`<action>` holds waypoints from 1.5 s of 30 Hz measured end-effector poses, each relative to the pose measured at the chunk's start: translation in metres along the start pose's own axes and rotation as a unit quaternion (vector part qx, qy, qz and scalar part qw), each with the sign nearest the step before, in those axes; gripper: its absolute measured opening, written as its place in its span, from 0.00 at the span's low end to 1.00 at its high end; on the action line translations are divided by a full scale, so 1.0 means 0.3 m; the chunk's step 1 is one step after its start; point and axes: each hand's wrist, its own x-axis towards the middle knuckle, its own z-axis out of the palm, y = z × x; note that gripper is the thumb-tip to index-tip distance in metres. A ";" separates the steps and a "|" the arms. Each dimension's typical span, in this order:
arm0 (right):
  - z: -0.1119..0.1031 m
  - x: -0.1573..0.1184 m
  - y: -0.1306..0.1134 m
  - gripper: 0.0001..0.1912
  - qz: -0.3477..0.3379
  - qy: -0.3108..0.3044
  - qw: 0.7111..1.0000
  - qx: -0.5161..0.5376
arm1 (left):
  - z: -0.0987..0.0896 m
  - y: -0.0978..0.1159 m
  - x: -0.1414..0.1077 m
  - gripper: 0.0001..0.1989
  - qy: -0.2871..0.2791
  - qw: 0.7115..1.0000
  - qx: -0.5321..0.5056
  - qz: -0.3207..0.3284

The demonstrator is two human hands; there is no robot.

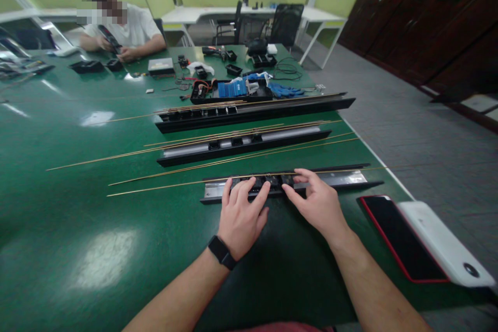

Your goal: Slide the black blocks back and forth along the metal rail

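Observation:
The nearest black channel (346, 178), with a silvery inside, lies across the green table in front of me. Several small black blocks (272, 181) sit in its middle, and a thin brass-coloured rod (163, 188) runs lengthwise over it. My left hand (243, 212) rests over the channel's left half with fingers spread, the fingertips on or just above the blocks. At the right end of the blocks, my right hand (317, 199) has thumb and forefinger apart on either side of a black block; whether they touch it is unclear.
Two more black channels (245, 149) (295, 108) with thin rods lie beyond. Farther back are an open black case (202, 94) and blue gloves (286, 90). A red-edged phone (402, 238) and white device (443, 241) lie right. A person (128, 31) sits at the far left.

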 end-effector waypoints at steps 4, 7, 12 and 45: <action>0.001 -0.001 0.001 0.28 0.000 0.003 1.000 -0.002 | 0.000 -0.001 -0.003 0.29 -0.001 1.000 0.004 0.000; 0.002 0.000 0.000 0.28 -0.004 0.006 1.000 -0.004 | 0.001 -0.002 -0.004 0.30 -0.004 1.000 0.007 -0.001; -0.003 0.000 -0.005 0.28 -0.003 0.003 1.000 -0.006 | 0.005 -0.004 -0.002 0.31 -0.002 1.000 0.007 0.004; 0.033 -0.022 -0.026 0.14 -0.064 0.056 0.991 -0.107 | 0.005 -0.007 -0.005 0.31 -0.008 1.000 0.012 0.005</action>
